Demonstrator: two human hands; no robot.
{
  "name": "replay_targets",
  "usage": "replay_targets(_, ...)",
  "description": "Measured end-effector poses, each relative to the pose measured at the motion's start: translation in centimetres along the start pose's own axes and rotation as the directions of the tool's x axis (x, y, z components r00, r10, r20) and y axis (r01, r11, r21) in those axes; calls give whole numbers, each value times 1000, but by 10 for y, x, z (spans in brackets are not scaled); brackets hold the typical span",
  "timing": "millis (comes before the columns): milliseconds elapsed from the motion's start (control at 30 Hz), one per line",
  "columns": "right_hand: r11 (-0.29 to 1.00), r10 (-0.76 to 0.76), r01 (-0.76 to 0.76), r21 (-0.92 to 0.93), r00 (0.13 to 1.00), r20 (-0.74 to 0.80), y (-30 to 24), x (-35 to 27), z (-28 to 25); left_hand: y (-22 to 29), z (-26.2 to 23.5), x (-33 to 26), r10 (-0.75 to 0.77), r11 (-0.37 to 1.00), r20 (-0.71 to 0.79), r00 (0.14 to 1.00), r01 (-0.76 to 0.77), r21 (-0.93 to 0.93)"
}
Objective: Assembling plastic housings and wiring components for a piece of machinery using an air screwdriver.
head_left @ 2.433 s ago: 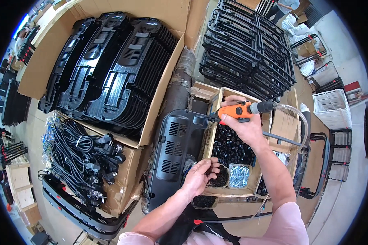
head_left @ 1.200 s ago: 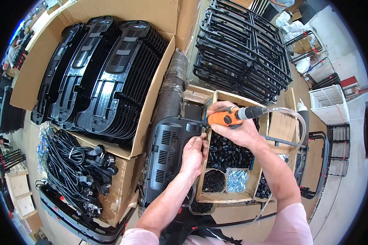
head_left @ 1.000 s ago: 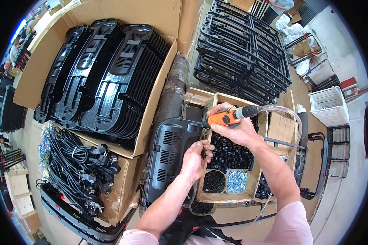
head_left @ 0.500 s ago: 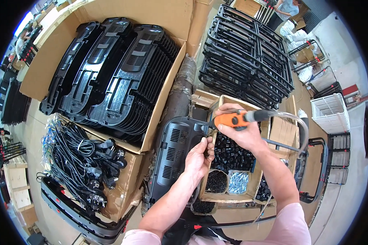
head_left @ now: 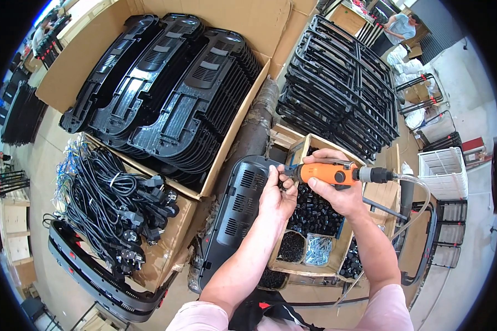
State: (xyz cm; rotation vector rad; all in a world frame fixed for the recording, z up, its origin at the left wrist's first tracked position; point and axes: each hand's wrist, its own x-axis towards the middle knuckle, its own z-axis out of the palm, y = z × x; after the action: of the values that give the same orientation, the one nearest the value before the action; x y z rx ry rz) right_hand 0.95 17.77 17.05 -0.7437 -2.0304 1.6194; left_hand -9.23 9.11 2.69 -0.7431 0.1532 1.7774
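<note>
My right hand point(head_left: 345, 199) is closed around an orange air screwdriver point(head_left: 327, 174) with a clear hose point(head_left: 422, 190) at its back end. The tool lies nearly level, its nose pointing left toward the fingertips of my left hand point(head_left: 279, 194). Those fingers are pinched together at the upper right edge of a black vented plastic housing point(head_left: 238, 212); anything between them is hidden. Just right of the housing stands a divided wooden box point(head_left: 309, 269). It holds black plastic caps point(head_left: 317, 215), silver screws point(head_left: 318, 251) and small dark screws point(head_left: 290, 246).
A cardboard box point(head_left: 242, 124) of stacked black panels point(head_left: 174, 118) stands at the far left. Bundled power cords point(head_left: 116, 190) lie nearer. Black tubular frames point(head_left: 342, 85) are piled at the far right, with a white crate point(head_left: 443, 171) beyond. Another person point(head_left: 400, 28) works in the background.
The screwdriver has swung round to show its orange side, and my right hand has shifted its grip. My left fingers have come up close to the tool's nose. The whole view has shifted slightly.
</note>
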Motion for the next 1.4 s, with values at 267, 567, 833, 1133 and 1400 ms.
replay_targets(267, 1000, 19, -19, -3, 999, -39, -4, 6, 11, 0, 12, -9, 40, 998, -12, 999, -39, 43)
replay_targets(567, 1000, 12, -13, -5, 994, -107, 17, 45, 24, -6, -10, -41, 5, 892, 33, 999, -19, 451)
replay_targets(833, 997, 23, -24, -72, 1000, -16, 27, 60, 36, 5, -41, -56, -39, 796, 140, 989, -55, 602)
replay_targets(1133, 976, 67, -50, -211, 995, 75, 21, 72, 44, 16, -34, -71, -17, 762, 103, 995, -54, 645)
replay_targets(1400, 989, 15, -9, -149, 999, 36, 26, 68, 37, 26, -32, -81, -41, 752, 111, 993, -42, 657)
